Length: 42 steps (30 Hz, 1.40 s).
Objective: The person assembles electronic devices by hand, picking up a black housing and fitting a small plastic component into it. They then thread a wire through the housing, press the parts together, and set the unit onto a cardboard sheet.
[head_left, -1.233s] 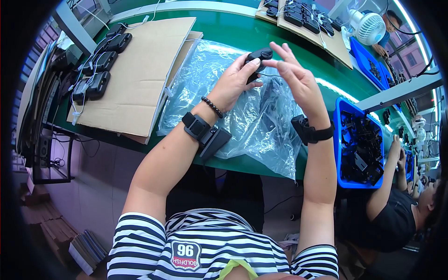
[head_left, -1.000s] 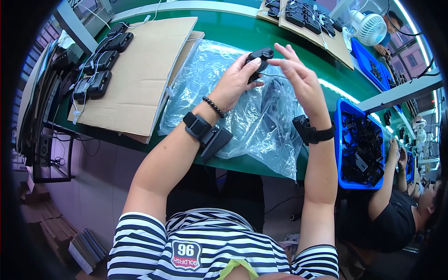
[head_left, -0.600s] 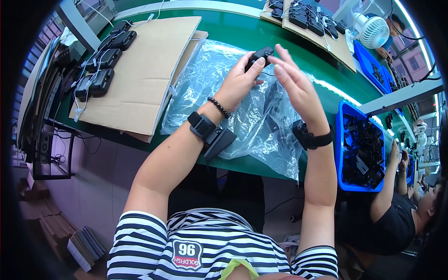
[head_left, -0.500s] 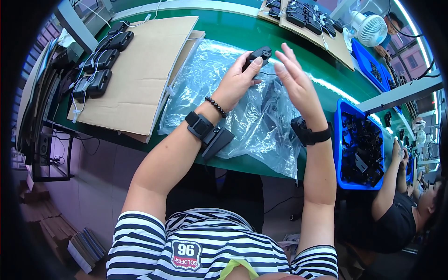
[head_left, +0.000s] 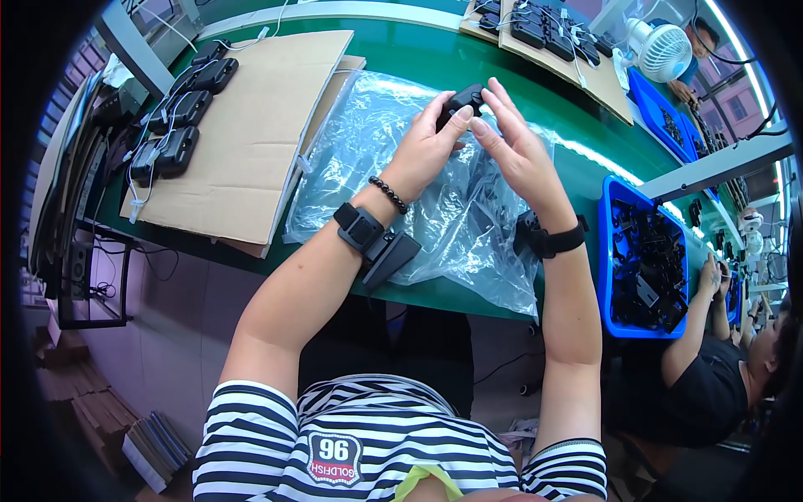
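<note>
Both hands meet above the middle of the green worktable point(head_left: 435, 58), closed around a small black plastic device point(head_left: 462, 102) with rounded corners. The left hand point(head_left: 428, 149) grips it from below and from the near side, thumb tip pressed against its lower edge. The right hand point(head_left: 517, 149) covers its right side with fingers stretched upward past it, so only the device's upper left part shows.

Directly beneath the grip lies a crumpled clear plastic bag point(head_left: 393, 176), spread over the table and holding several dark parts that are hard to make out. Left of the grip, a flat sheet of brown cardboard point(head_left: 251, 134) carries a row of black boxy units with white cables point(head_left: 176, 117) along its far left edge. Right of the grip and nearer the person, a blue plastic bin point(head_left: 617, 251) is filled with small black parts. Beyond the grip, up and to the right, a second cardboard sheet bears more black devices point(head_left: 535, 29), and a small white desk fan point(head_left: 661, 50) stands past them. A co-worker's arm point(head_left: 698, 322) reaches up beside the blue bin.
</note>
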Each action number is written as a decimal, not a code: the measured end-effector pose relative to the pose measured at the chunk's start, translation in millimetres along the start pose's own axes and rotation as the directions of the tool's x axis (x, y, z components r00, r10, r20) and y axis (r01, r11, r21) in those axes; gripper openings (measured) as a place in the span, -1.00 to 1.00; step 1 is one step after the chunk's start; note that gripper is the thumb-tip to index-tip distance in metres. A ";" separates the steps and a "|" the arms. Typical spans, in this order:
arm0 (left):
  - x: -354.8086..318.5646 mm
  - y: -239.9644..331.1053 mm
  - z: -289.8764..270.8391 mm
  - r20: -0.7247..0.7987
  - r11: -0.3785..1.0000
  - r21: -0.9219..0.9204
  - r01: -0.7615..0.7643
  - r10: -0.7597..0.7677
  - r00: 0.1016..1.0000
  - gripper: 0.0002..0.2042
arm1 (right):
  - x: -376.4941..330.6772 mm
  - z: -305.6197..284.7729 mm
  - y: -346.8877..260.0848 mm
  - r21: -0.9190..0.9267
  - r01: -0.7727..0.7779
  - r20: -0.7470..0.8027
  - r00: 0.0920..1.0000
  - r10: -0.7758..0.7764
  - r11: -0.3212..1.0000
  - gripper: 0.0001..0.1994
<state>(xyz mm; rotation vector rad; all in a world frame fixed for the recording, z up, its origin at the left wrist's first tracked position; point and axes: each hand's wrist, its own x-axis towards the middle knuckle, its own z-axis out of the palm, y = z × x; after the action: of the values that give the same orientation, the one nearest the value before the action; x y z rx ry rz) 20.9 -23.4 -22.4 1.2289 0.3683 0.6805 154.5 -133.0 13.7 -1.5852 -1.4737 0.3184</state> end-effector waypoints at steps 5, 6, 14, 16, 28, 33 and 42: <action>-0.4 -5.2 0.0 -0.013 0.990 0.144 -0.002 0.003 1.000 -0.46 | -1.4 -1.8 -1.2 0.079 -0.058 0.072 0.996 0.052 0.995 -0.39; -0.1 -7.0 -0.9 -0.015 0.990 0.144 -0.003 0.005 1.000 -0.46 | -2.0 -1.6 -2.4 0.078 -0.056 0.074 0.996 0.050 0.995 -0.39; 3.4 -10.6 -0.6 -0.039 0.979 0.199 -0.049 0.058 0.998 -0.49 | -3.0 5.1 -15.2 0.358 -0.163 0.082 0.986 0.142 0.919 -0.30; 7.1 -12.1 -4.3 -0.057 0.992 0.100 -0.082 0.088 0.995 -0.49 | -2.5 7.0 -21.2 0.416 -0.183 0.130 0.981 0.140 0.891 -0.30; -2.4 9.1 8.7 0.103 0.990 -0.072 0.125 -0.117 0.988 -0.54 | 6.0 -19.2 0.3 0.226 -0.182 -0.068 0.977 0.202 0.957 -0.66; -7.8 15.1 -0.4 0.206 0.979 -0.109 0.172 -0.147 0.967 -0.56 | 10.1 -20.4 13.7 0.061 0.122 -0.070 0.991 -0.118 0.991 -0.71; -7.7 18.6 5.5 0.274 0.977 -0.077 0.197 -0.170 0.947 -0.59 | 2.7 -29.1 14.8 -0.078 0.127 -0.072 0.988 -0.133 0.989 -0.74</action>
<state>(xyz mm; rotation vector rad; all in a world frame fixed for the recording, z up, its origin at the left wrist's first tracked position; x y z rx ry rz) 13.3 -29.3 -3.9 1.1530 0.2174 0.3631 185.7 -141.3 19.5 -1.5324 -1.5353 0.1279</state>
